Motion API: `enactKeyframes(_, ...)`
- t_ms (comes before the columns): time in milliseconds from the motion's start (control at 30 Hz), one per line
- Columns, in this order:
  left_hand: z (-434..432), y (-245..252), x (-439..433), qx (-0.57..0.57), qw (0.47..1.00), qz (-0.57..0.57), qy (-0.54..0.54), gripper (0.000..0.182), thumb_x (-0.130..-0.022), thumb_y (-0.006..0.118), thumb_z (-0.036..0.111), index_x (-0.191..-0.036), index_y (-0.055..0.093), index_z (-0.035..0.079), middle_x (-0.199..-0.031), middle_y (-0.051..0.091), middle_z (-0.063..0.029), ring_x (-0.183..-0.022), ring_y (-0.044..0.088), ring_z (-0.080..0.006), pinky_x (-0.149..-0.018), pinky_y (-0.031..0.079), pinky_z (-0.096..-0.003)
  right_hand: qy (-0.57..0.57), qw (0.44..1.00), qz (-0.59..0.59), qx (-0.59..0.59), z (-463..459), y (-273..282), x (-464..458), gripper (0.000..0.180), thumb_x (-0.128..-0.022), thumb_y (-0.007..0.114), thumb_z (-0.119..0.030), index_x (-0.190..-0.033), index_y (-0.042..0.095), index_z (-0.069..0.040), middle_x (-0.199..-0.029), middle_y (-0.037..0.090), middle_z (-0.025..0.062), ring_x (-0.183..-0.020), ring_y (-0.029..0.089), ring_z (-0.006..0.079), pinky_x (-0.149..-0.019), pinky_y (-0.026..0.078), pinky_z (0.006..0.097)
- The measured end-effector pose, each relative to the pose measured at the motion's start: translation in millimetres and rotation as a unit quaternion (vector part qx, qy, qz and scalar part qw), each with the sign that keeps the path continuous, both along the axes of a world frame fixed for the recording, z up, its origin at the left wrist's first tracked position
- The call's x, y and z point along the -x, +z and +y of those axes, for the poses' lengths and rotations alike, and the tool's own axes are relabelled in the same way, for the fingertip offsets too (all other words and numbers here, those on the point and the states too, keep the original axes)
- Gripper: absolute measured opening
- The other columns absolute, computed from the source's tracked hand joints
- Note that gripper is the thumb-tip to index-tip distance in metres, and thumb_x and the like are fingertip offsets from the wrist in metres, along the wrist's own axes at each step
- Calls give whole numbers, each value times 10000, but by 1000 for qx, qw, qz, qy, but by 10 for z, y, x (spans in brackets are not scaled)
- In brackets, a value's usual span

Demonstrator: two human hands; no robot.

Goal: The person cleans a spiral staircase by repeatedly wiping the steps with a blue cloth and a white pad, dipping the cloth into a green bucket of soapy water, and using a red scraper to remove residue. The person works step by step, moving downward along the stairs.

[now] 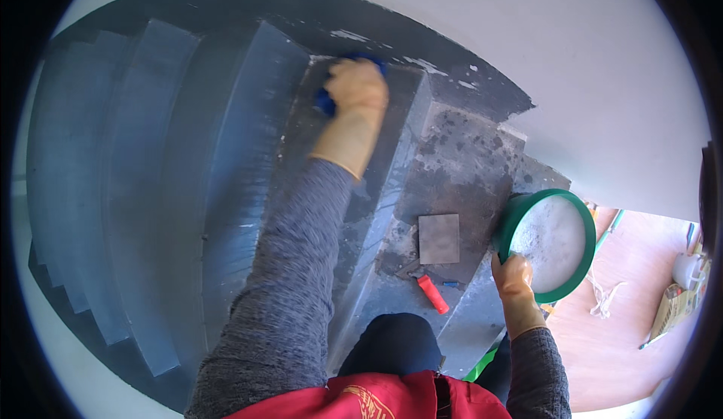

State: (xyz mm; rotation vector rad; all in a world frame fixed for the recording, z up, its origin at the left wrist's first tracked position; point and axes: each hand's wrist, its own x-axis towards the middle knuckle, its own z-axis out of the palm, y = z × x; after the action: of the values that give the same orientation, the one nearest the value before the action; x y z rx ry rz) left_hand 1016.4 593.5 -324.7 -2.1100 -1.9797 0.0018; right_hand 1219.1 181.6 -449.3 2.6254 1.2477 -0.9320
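Note:
Both hands wear tan rubber gloves. My left hand (358, 88), blurred by motion, presses a blue cloth (325, 103) onto a grey stair tread near the wall. With my right hand (513, 275) I grip the near rim of a green bucket (590, 238) full of white suds, tilted towards me. Between the hands, on a lower step, lie a square grey plate or tile (439, 239) and a red object (433, 295), perhaps a tool handle, with a small blue piece (451, 284) beside it.
Grey stair steps (141, 136) run up to the left. A dark painted wall band with white chips (452, 63) borders them. Lower right, a wooden-looking floor (593, 362) holds a whitish scrap (605, 297), a white container (686, 269) and a printed bag (669, 311).

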Motion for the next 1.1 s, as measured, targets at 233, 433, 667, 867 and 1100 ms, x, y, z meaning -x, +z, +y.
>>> enactKeyframes(233, -665, 352, -403, 132, 935, -260, -203, 333, -929, 666, 168, -1249, 755, 155, -1289, 724, -128, -1203, 677, -375, -1071, 541, -451, 3, 1000, -16, -22, 22, 68, 21, 494, -956, 686, -461, -920, 812, 16, -963, 767, 275, -964, 757, 439, -902, 601, 494)
enactKeyframes(433, -283, 993, 731, -158, 938, -171, -257, 389, -887, 703, 166, -1272, 755, 189, -1375, 686, -147, -1307, 607, -371, -1109, 506, -472, 9, 1000, -12, -19, 17, 34, 18, 512, -964, 666, -469, -914, 813, 19, -950, 769, 274, -953, 761, 434, -893, 607, 494)
enactKeyframes(667, 405, 439, 835, 115, 967, 163, -159, 464, -1079, 501, 207, -1497, 554, 13, -1529, 570, -261, -1410, 561, -404, -1164, 437, -528, 12, 1000, -23, -16, -5, -2, 8, 542, -962, 684, -515, -912, 806, 10, -955, 764, 280, -947, 754, 446, -878, 603, 504)
enactKeyframes(867, 249, 169, 994, 95, 982, 105, -125, 351, -1023, 516, 70, -1331, 636, -49, -1243, 750, -249, -1100, 751, -419, -960, 580, -534, 11, 1000, -4, -21, 4, 22, -13, 528, -965, 675, -507, -972, 801, 6, -974, 760, 290, -971, 740, 471, -898, 589, 522)
enactKeyframes(1100, -2164, -90, 2774, 67, 984, 157, -55, 426, -945, 626, 78, -1331, 622, -103, -1053, 699, -316, -869, 741, -399, -733, 618, -496, 23, 1000, -19, -6, 1, -109, -67, 578, -951, 661, -560, -994, 801, 0, -988, 763, 302, -999, 746, 468, -930, 583, 520)
